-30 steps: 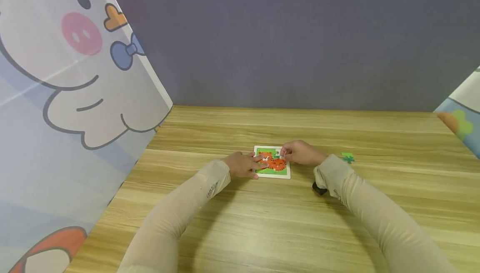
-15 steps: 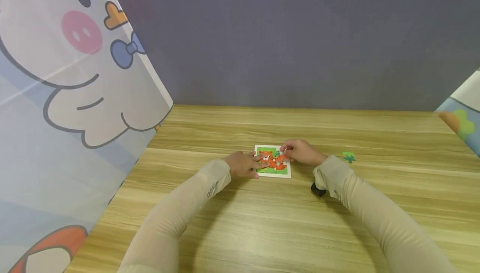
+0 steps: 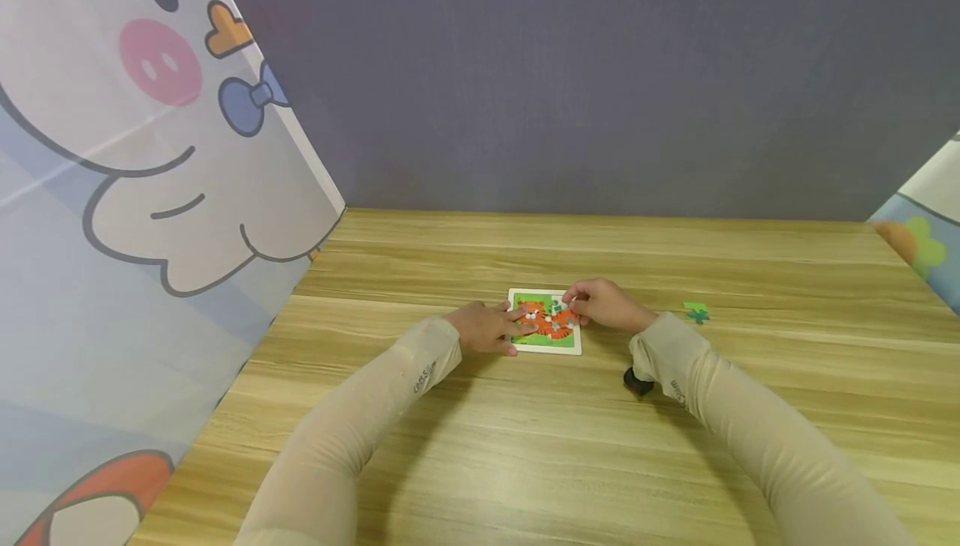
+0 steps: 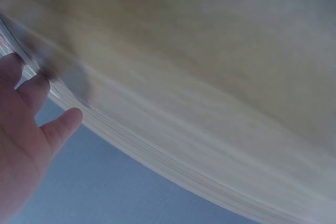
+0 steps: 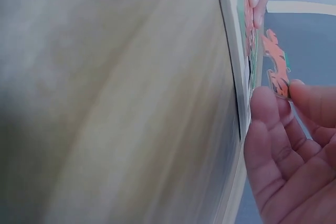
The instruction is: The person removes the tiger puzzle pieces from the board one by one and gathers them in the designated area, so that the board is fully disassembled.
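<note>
A white-framed puzzle [image 3: 545,351] with an orange tiger on green lies on the wooden table. Spread fingers of the left hand [image 3: 483,329] rest on its left part. At its upper right, the right hand [image 3: 606,306] pinches an orange puzzle piece [image 5: 278,65] between thumb and fingers; in the right wrist view the piece is lifted off the board and tilted. Pale gaps show in the upper right of the puzzle. The left wrist view shows the left hand [image 4: 26,135] at the board's edge, its fingers extended.
Green puzzle pieces [image 3: 697,313] lie to the right of the right hand. A small black object [image 3: 637,383] is under the right wrist. A grey wall [image 3: 585,87] stands behind the table [image 3: 480,463], and a cartoon-printed panel [image 3: 150,196] is on the left.
The right hand has lifted an orange piece at the board's upper right, exposing more pale gaps there. The left hand has stayed on the board.
</note>
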A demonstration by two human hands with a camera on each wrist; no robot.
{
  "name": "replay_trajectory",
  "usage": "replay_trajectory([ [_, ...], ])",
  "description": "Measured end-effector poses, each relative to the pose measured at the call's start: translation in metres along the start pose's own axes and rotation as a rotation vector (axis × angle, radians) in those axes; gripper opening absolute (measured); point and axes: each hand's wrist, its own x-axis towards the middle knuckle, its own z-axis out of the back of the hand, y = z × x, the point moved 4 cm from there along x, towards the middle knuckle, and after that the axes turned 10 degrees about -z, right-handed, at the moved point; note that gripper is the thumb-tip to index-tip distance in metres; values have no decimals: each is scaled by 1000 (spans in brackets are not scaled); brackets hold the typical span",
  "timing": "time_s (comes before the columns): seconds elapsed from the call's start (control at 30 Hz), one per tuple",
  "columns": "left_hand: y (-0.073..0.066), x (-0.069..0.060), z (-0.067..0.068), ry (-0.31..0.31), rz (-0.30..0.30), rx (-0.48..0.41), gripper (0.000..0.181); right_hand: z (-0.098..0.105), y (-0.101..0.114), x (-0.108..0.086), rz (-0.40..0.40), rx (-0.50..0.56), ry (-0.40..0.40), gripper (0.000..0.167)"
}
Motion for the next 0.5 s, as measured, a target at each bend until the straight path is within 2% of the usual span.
replay_trajectory([
  [0.17,0,-1,1,-4,-4,-6,60,3,-3,-2,-29,22,6,19],
  [0.5,-1,-2,1,-4,-15,-6,61,5,-7,-8,-28,35,-5,16],
])
